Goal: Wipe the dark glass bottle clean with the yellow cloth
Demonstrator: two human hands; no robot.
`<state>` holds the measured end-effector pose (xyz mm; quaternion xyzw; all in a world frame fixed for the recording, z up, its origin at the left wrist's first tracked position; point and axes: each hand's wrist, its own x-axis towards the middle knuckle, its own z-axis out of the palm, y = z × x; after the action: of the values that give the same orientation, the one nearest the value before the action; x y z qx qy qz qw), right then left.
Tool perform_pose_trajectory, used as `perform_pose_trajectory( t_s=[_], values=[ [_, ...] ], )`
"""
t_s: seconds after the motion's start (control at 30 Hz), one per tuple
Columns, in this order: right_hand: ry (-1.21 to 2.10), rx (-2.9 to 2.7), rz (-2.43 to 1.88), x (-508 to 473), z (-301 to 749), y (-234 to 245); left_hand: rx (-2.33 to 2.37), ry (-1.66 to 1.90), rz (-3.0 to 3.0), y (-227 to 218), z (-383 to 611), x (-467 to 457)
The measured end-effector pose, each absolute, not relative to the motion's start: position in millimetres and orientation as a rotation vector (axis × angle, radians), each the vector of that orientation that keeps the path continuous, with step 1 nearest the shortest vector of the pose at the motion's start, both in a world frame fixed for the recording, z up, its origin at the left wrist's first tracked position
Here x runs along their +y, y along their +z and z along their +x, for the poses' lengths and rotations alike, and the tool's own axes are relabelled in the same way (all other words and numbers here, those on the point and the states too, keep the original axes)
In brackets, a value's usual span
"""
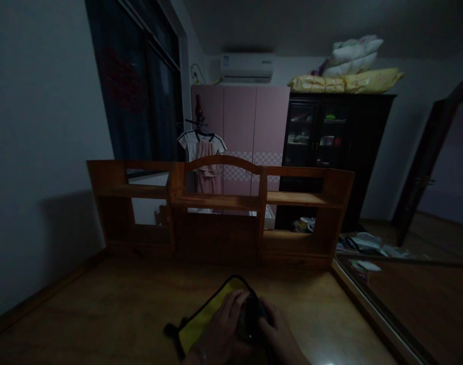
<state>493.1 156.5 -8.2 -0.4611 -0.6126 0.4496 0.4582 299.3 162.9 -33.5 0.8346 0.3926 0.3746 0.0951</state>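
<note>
At the bottom of the head view, my left hand [224, 324] and my right hand [279, 332] close from either side around a dark, glossy object [249, 319]. It is too dim to tell its kind. Beneath the hands lies a yellow cloth [196, 324] with a black edge, flat on the wooden tabletop [113, 309]. A dark lump [172, 330] shows at the cloth's left corner. The fingers of both hands are curved against the object, and the hands hide part of it and part of the cloth.
Across the tabletop's far side stands a wooden shelf unit [216, 202] with open compartments. A wall [44, 203] borders the left, and a raised edge [362, 306] runs along the right. Behind are a pink wardrobe [239, 119], hanging clothes [206, 152] and a black cabinet [362, 137].
</note>
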Motion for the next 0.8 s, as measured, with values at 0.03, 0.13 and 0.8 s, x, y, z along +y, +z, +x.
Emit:
perform_pose_trajectory(
  t_s=[0.03, 0.13, 0.8],
  values=[
    [1.097, -1.524, -1.121, 156.2, 493.3, -7.1, 1.166, 1.105, 2.473, -34.1, 299.1, 163.1],
    [1.037, -1.604, -1.117, 154.4, 495.4, -1.6, 1.16, 1.096, 2.494, -34.8, 299.0, 162.8],
    [0.507, -2.007, -1.194, 150.0, 500.4, 1.1, 1.043, 1.037, 2.613, -10.5, 306.6, 148.5]
  ],
)
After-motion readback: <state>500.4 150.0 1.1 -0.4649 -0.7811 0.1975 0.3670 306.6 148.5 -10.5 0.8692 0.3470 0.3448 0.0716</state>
